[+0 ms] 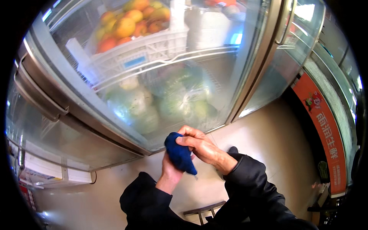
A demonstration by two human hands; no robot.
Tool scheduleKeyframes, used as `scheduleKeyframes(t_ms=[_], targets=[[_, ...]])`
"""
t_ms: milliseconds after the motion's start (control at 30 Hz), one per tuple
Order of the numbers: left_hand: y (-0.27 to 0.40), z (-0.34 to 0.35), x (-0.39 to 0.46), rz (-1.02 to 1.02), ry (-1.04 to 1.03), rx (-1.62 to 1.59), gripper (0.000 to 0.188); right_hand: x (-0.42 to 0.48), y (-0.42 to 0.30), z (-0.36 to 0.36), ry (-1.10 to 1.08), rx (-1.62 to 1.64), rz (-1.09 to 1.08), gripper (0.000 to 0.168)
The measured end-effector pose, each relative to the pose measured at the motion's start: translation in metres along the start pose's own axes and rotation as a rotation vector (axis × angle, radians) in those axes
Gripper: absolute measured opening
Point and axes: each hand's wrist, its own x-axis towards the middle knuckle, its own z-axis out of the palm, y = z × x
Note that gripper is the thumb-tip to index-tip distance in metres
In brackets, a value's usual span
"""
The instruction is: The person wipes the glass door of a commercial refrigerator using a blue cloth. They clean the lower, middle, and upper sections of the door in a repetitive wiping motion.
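Note:
A bunched dark blue cloth (pixel 180 153) is held between my two hands, in front of a glass-doored display refrigerator (pixel 149 149). My right hand (pixel 202 146) pinches the cloth's upper edge between thumb and fingers. Under the cloth lies my left hand (pixel 170 172), its fingers mostly hidden by the folds. Behind the hazy glass, a white plastic crate (pixel 155 47) of orange-yellow fruit (pixel 126 27) rests on a wire shelf (pixel 172 61). Below that shelf sit clear plastic bags of green produce (pixel 184 97).
Long metal door handles (pixel 37 86) stick out at the left, with another handle (pixel 287 23) at the upper right. A refrigerated case with a red printed panel (pixel 322 135) curves along the right. A small stool or rack (pixel 204 209) stands on the tiled floor (pixel 276 161) near my legs.

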Motion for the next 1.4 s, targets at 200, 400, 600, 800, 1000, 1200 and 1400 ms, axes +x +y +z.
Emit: scheduleKeyframes(t_ms=[200, 400, 600, 800, 1000, 1200, 1400], targets=[[0.023, 0.045, -0.022, 0.074, -0.100, 0.011, 0.070, 0.011, 0.007, -0.020, 0.259, -0.076, -0.094, 0.010], [0.027, 0.032, -0.024, 0.065, -0.077, 0.165, 0.064, 0.020, 0.024, -0.035, 0.391, -0.277, -0.155, 0.023], [0.032, 0.026, -0.020, 0.075, 0.033, 0.213, 0.059, 0.008, 0.009, -0.020, 0.243, -0.871, -0.352, 0.052], [0.032, 0.033, -0.023, 0.080, -0.027, 0.327, 0.059, 0.008, 0.031, -0.019, -0.016, -1.107, -0.289, 0.046], [0.028, 0.028, -0.021, 0.149, 0.024, 0.524, 0.053, 0.007, 0.015, -0.021, 0.348, -1.003, -0.323, 0.030], [0.013, 0.003, -0.017, 0.195, 0.332, 0.508, 0.050, 0.007, 0.001, -0.019, 0.458, -0.345, -0.247, 0.034], [0.009, 0.014, -0.014, -0.018, 0.130, 0.142, 0.063, 0.008, 0.030, -0.012, 0.229, -0.310, -0.049, 0.037]])
